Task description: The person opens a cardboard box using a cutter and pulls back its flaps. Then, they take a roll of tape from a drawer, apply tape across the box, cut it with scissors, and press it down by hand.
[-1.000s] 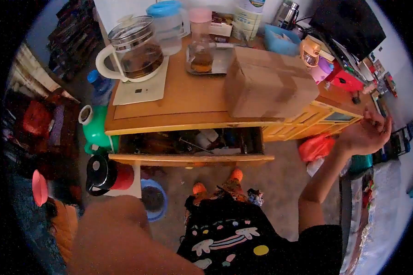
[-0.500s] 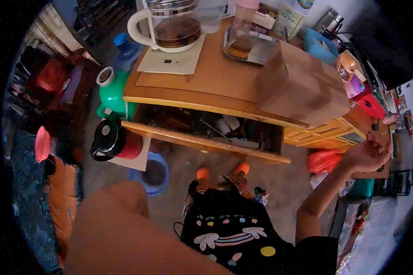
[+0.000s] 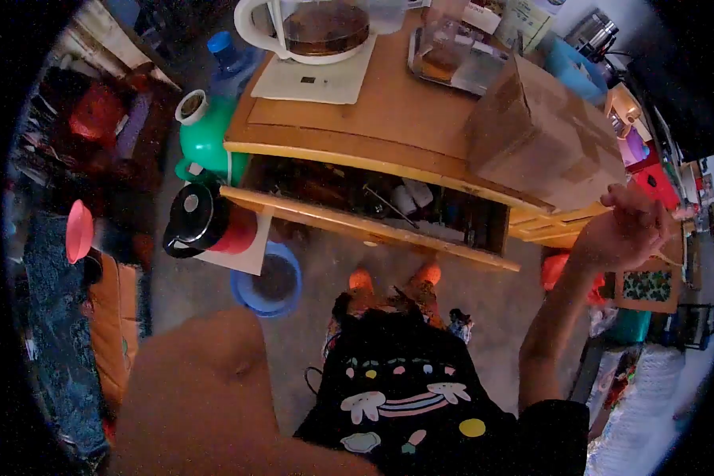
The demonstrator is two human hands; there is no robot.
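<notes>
My right hand is raised at the right, by the near right side of a taped cardboard box. Its fingers are apart and loosely bent, and I see nothing in them; whether it touches the box I cannot tell. My left arm, bent, fills the lower left close to the camera, and its hand is out of view. In front of me stands a wooden cabinet with its drawer pulled out. Inside the drawer lie a thin metal rod, white items and dark clutter.
On the cabinet top are a glass kettle on a cream base and a metal tray. Left of the cabinet stand a green thermos jug, a black-and-red kettle and a blue basin. A red bag lies at right.
My right hand has come up and slightly left toward the cardboard box, its fingers more spread. The view has shifted a little; the drawer stays pulled out.
</notes>
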